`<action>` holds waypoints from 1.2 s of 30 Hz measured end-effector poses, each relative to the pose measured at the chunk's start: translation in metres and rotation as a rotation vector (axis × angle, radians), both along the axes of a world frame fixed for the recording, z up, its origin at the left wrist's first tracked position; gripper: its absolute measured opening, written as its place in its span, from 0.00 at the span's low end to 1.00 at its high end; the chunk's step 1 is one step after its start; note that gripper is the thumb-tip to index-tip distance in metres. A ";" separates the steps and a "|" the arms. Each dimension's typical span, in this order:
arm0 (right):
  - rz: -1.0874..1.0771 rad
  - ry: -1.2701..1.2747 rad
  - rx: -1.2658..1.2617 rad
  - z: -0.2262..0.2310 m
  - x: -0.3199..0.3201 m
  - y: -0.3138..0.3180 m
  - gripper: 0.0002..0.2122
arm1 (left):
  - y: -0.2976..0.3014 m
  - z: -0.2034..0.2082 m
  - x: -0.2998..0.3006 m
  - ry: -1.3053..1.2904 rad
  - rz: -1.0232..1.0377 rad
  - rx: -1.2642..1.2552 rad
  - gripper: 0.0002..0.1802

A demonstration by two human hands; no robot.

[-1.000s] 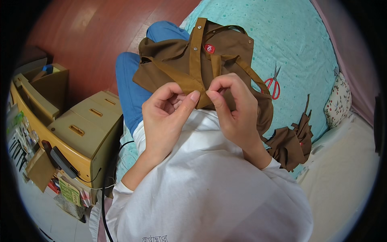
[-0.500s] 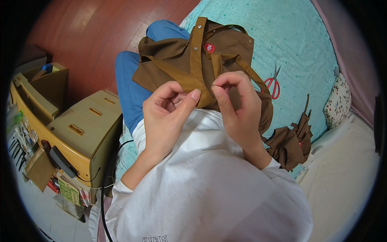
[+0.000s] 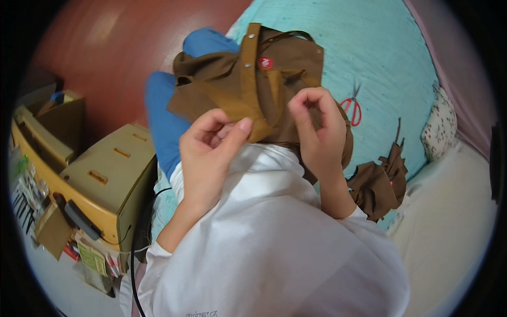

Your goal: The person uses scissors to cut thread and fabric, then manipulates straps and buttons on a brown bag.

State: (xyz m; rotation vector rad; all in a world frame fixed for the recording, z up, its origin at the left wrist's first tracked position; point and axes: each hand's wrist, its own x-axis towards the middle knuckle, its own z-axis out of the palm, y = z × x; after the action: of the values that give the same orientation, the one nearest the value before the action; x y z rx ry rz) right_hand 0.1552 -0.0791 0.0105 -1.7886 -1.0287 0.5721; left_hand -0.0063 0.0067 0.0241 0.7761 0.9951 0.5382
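Brown garment lies spread and rumpled across the person's lap, over the blue trouser legs, with its right part reaching onto the turquoise bed sheet. It looks light and soft, a matt woven cloth that should fold readily, give little slip and not break; the mustard strap, with its metal snaps, is probably the stiffer part. Best hold would be a pinch at the strap's near end, where the layers meet

Left hand has thumb and forefinger closed on that near mustard corner. Right hand stands apart to the right, thumb and fingertip drawn together over the cloth; I cannot tell whether anything as fine as a thread is between them

Bunched as it is, the body shows no single clear long axis. The snapped strap does: it runs nearly straight away from the person, its free-looking end pointing to the far side, and passes just left of the red badge. Red-handled scissors lie on the sheet to the right, blades pointing away
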 end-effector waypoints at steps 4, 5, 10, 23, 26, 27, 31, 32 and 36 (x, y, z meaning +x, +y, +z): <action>-0.338 -0.167 -0.154 -0.071 0.082 -0.032 0.04 | -0.001 0.002 -0.002 -0.028 0.012 -0.089 0.05; -0.406 -0.353 -0.222 -0.101 0.115 -0.055 0.05 | 0.001 0.002 0.002 -0.041 0.003 -0.126 0.05; -0.638 -0.653 -0.985 -0.169 0.193 -0.142 0.19 | 0.002 0.004 0.006 -0.047 0.007 -0.181 0.06; -0.571 -0.421 -0.872 -0.184 0.211 -0.150 0.26 | 0.009 0.008 0.003 -0.172 -0.078 -0.176 0.11; -0.727 -0.125 -0.541 -0.171 0.230 -0.151 0.21 | 0.009 0.013 0.007 -0.171 -0.050 -0.156 0.10; -0.787 0.159 -0.311 -0.155 0.231 -0.141 0.19 | 0.010 0.014 0.006 -0.150 -0.058 -0.146 0.10; -0.466 0.087 -0.132 -0.050 0.172 -0.060 0.16 | 0.011 0.012 0.003 -0.121 -0.071 -0.124 0.08; -0.376 0.055 -0.130 -0.027 0.146 -0.043 0.17 | 0.011 0.012 0.004 -0.123 -0.072 -0.125 0.08; 0.305 -0.245 -0.064 0.031 0.068 -0.001 0.16 | 0.012 0.013 0.005 -0.143 -0.062 -0.118 0.08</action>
State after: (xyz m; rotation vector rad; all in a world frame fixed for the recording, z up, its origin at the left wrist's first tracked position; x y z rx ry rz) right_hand 0.2233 -0.0798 0.0410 -1.8008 -1.4829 0.5851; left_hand -0.0011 0.0191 0.0369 0.6524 0.8599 0.4702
